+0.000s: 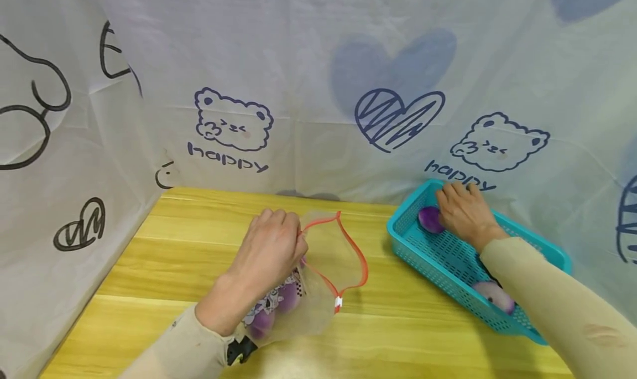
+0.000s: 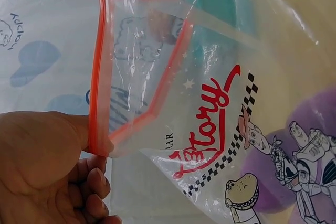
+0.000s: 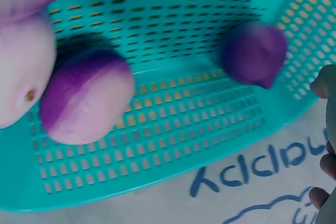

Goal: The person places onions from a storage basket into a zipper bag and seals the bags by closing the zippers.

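Note:
My left hand (image 1: 273, 240) pinches the red zip edge of a clear zip bag (image 2: 210, 51); its mouth gapes toward the right. Purple turnips (image 2: 268, 187) show through the bag's printed side, under cartoon figures and red lettering. Over the far part of a turquoise basket (image 1: 400, 243) reaches my right hand (image 1: 464, 212), beside a deep purple turnip (image 3: 253, 54). Its fingers (image 3: 326, 83) show at the right edge of the right wrist view, apart from that turnip. Another turnip, half purple and half white (image 3: 89, 98), lies with paler ones (image 3: 21, 66) at the basket's other end.
A yellow wood-grain table (image 1: 164, 246) lies under the bag and basket. White sheeting (image 1: 308, 91) with blue hearts and bear drawings hangs close behind the basket and along the left side. The bag's white slider (image 1: 338, 301) sits at the near corner of its mouth.

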A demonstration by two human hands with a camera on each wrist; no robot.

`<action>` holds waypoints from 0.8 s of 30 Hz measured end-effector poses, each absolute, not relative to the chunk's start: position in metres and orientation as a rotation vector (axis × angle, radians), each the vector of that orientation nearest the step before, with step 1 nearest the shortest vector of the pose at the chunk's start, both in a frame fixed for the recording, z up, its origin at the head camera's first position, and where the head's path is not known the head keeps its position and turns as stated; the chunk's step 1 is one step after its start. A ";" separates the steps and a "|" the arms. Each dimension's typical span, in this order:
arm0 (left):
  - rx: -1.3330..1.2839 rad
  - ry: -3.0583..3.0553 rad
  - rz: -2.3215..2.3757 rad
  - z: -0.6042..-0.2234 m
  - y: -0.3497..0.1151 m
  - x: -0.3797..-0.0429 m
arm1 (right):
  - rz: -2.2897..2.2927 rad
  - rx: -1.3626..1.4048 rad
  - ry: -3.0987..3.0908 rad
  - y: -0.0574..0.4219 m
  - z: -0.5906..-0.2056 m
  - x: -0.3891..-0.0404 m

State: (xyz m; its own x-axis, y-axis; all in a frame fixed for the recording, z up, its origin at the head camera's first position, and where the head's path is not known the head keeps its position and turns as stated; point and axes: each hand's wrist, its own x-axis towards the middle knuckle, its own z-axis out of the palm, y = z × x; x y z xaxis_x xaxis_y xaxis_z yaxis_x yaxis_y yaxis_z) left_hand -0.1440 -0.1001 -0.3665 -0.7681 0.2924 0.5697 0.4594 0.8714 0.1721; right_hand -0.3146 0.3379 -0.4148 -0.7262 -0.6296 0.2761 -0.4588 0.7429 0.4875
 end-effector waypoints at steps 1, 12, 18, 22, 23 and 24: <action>-0.545 -2.498 -0.414 -0.367 -0.100 -0.144 | -0.570 0.831 -2.531 0.340 -0.417 -0.316; -0.525 -2.517 -0.411 -0.369 -0.100 -0.144 | -0.646 0.849 -2.547 0.353 -0.442 -0.326; -0.517 -2.522 -0.401 -0.369 -0.102 -0.143 | -0.623 0.888 -2.517 0.356 -0.453 -0.332; -0.511 -2.526 -0.394 -0.369 -0.103 -0.143 | -0.622 0.877 -2.545 0.356 -0.455 -0.334; -0.510 -2.525 -0.389 -0.369 -0.103 -0.143 | -0.627 0.874 -2.550 0.356 -0.456 -0.335; -0.510 -2.524 -0.384 -0.369 -0.103 -0.143 | -0.632 0.872 -2.551 0.356 -0.457 -0.335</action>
